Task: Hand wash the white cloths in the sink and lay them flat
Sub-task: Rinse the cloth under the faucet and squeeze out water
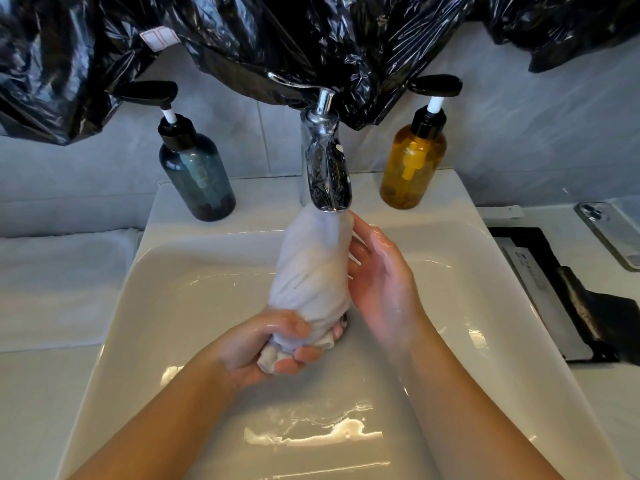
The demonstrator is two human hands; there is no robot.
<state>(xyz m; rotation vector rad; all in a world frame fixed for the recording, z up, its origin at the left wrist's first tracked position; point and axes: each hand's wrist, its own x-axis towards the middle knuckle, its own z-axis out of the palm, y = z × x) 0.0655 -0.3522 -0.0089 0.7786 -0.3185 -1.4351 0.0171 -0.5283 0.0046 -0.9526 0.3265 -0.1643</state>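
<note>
A wet white cloth (pixel 311 271), twisted into a thick roll, stands upright over the white sink (pixel 194 306), its top just under the chrome faucet (pixel 327 174). My left hand (pixel 273 348) grips the roll's lower end, fingers curled round it. Beside the cloth's right side is my right hand (pixel 381 282), wet, with its fingers straight, their tips at the cloth's upper part. Water appears to run from the spout onto the cloth.
A dark blue pump bottle (pixel 197 174) stands left of the faucet, an amber pump bottle (pixel 414 168) right of it. White folded towel (pixel 59 282) lies on the left counter. A phone (pixel 609 233) and a black tray (pixel 561 292) sit at right. Black plastic sheeting (pixel 277 39) hangs above.
</note>
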